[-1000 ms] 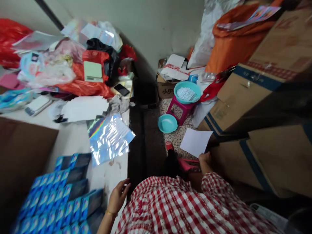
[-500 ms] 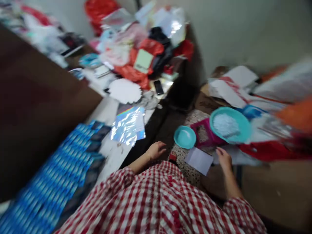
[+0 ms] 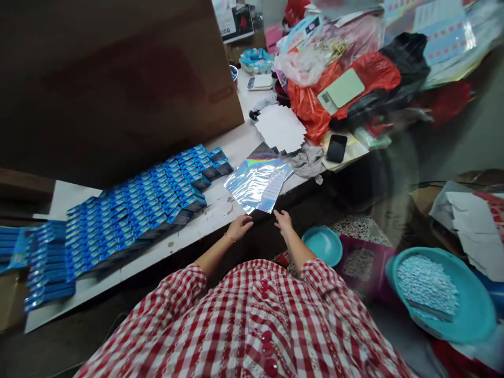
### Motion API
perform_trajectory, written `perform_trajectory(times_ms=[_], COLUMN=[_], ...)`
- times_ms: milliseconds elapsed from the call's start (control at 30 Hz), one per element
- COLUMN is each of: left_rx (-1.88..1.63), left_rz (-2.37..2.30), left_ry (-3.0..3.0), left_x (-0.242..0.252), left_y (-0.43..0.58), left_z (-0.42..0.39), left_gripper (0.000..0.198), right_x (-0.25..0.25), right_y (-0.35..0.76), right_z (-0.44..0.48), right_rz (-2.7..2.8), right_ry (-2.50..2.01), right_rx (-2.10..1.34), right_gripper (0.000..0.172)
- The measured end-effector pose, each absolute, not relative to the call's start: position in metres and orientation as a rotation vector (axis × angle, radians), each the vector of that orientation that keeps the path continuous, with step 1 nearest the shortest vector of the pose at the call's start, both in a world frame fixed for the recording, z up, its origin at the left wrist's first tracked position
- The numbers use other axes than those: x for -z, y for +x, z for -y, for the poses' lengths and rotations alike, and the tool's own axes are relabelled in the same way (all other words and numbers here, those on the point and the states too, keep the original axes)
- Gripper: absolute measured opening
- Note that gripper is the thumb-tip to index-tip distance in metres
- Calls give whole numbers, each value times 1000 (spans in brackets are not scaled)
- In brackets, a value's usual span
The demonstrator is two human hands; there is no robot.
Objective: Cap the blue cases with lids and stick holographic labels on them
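Shiny silvery sheets (image 3: pixel 255 178) lie on the white table (image 3: pixel 218 210), their lower corners reaching its front edge. My left hand (image 3: pixel 239 228) is just below the left corner, fingers apart and nothing in it. Beside the right corner is my right hand (image 3: pixel 283 220), also with parted fingers and nothing held. Neither hand clearly touches the sheets. Behind them lies a stack of white paper (image 3: pixel 280 127) with jagged edges. Rows of small blue boxes (image 3: pixel 134 215) stand to the left on the table.
A large brown box (image 3: pixel 118 89) rises at the back left. Red bags (image 3: pixel 311 105), a pale green scale (image 3: pixel 342 92) and a black phone (image 3: pixel 336 148) lie at the back right. Lower right are a small teal bowl (image 3: pixel 323 245) and a large teal basin (image 3: pixel 468 315) with small white pieces.
The view has turned toward the table, which now fills the left and middle. My right hand has moved from beside the basin to the sheets; my left hand is near them too.
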State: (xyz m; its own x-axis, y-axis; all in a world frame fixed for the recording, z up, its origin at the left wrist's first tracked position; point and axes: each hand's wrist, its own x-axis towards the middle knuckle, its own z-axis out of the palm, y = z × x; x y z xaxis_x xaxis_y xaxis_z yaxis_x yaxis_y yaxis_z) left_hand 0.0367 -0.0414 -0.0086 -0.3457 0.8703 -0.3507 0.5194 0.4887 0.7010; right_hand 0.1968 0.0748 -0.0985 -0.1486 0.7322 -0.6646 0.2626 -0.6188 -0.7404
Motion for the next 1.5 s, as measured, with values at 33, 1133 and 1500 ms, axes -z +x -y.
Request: perform_trajectory(times_ms=[33, 1133, 1500], left_rx=[-638, -415, -946], left_rz=[-1975, -1914, -1759], left_ry=[1138, 994, 1008], left_x=[10, 9, -80], left_y=[37, -129, -304], left_z=[48, 242, 298], left_gripper=[32, 15, 38], right_x=[99, 17, -85], right_y=[181, 24, -162], right_z=[-82, 30, 79], right_rz=[1130, 2685, 2864], right_ry=[-1772, -277, 223], right_rx=[-1815, -1164, -367], right_gripper=[51, 33, 36])
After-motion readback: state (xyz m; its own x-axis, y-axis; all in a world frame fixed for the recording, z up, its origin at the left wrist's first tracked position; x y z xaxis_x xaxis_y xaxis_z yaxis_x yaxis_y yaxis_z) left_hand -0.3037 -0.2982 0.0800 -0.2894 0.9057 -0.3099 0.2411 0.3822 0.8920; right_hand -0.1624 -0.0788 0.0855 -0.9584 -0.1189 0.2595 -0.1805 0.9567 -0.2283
